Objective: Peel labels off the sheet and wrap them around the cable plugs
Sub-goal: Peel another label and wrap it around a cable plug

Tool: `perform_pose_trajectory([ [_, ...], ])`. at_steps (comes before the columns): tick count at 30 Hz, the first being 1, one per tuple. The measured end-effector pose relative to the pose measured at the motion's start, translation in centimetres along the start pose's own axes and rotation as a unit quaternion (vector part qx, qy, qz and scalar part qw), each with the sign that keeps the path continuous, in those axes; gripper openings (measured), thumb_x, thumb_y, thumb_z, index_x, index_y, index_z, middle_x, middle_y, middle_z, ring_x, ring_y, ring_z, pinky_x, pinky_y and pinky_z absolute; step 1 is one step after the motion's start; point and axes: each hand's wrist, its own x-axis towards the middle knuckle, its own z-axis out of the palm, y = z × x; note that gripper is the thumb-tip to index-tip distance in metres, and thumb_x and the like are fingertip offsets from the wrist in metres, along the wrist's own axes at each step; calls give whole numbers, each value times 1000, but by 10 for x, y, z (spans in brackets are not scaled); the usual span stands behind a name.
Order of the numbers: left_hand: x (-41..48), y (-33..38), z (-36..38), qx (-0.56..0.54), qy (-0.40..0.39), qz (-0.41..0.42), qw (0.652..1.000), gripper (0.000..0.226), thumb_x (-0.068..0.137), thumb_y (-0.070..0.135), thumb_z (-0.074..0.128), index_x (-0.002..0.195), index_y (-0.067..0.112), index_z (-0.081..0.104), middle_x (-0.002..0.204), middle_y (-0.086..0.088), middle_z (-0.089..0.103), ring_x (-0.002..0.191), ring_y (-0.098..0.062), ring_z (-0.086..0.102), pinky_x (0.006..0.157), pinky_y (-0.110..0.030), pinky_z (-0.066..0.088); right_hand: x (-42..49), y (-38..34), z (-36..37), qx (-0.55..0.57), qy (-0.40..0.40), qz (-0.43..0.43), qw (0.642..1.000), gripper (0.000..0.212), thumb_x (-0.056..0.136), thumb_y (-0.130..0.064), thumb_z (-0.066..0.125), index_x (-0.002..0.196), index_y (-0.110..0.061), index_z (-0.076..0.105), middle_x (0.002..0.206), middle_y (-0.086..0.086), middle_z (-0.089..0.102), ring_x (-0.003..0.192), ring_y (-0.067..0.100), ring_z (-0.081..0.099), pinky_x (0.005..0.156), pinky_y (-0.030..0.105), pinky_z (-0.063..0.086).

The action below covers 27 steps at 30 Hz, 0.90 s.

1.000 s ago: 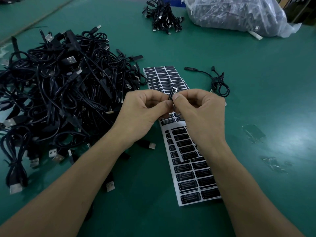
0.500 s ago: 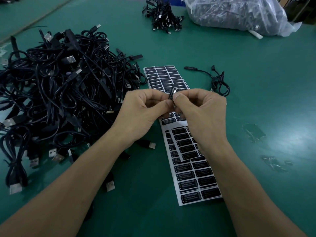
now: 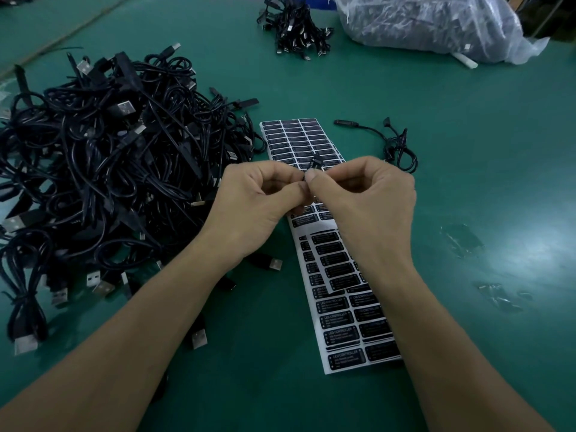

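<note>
Wrapping looks to be the step in hand. The left hand and the right hand meet fingertip to fingertip above the long white sheet of black rectangular labels. Both pinch a small black cable plug between thumb and forefinger, and its tip pokes up past the fingers. A label seems to sit on the plug, though the fingers hide how far round it goes. The sheet lies flat on the green table top, with most of its labels in place. A big tangled heap of black USB cables waits just left of it, so the job is far from finished. A single loose black cable lies to the right. The next move calls for pressing the label's free edge down smooth and square, then setting the plug aside and lifting a corner of a fresh label.
</note>
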Motion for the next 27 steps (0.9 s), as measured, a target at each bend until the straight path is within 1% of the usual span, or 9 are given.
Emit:
perform_pose_trajectory([
  [4,0,-1,0,-1,2,1,1000,10,89,8,73,84,16,75,78,-8,76,68,-15,69,66,-24,59,1,2,-1,-1,6,1,1000,16,78,-28,83,74,-22,68,67,-10,70,60,1,64,58,15,51],
  [9,0,1,1,4,-4,11,1000,5,89,11,74,86,14,75,77,-8,75,68,-13,67,67,-26,58,3,4,0,45,-40,13,998,25,79,-28,84,100,-25,69,76,-8,72,73,7,70,71,27,59],
  [14,-1,0,3,49,-8,34,998,6,90,9,73,85,12,70,64,9,65,61,-5,56,57,-18,50,5,6,2,73,-53,10,996,8,84,-24,81,84,-22,73,78,-1,75,76,20,72,77,42,62],
  [17,-2,0,4,79,1,70,994,13,91,16,74,84,8,66,65,-4,62,58,-12,51,54,-20,45,5,4,1,70,-59,-1,996,9,90,-24,74,82,-20,75,77,0,75,77,25,72,78,49,60],
  [19,-4,-1,4,105,5,98,990,19,93,22,73,83,8,64,67,-10,60,56,-21,50,52,-22,43,4,3,2,60,-57,-9,997,15,93,-25,70,80,-20,75,75,-2,74,76,24,71,78,47,60],
  [21,-5,0,4,145,7,121,982,18,94,27,71,85,13,64,63,-5,60,53,-19,50,50,-20,41,3,3,2,52,-53,-18,997,21,97,-24,66,79,-17,74,71,-1,72,73,25,68,75,44,59],
  [23,-7,2,3,182,4,148,972,6,95,28,69,89,27,68,62,2,60,52,-15,53,50,-20,42,2,3,1,54,-48,-29,997,27,101,-24,60,81,-13,74,69,2,69,65,22,61,64,33,55],
  [25,-7,6,2,208,26,181,961,21,96,25,68,91,45,64,67,6,62,56,-15,55,51,-18,40,2,2,2,72,-52,-19,996,30,104,-26,53,90,-11,75,73,2,68,66,10,59,62,20,49],
  [27,-5,12,0,192,61,196,960,22,97,21,67,94,42,64,71,7,65,58,-13,57,53,-17,41,1,0,3,94,-81,11,992,27,99,-29,54,109,-14,74,83,-5,70,76,4,63,69,17,49],
])
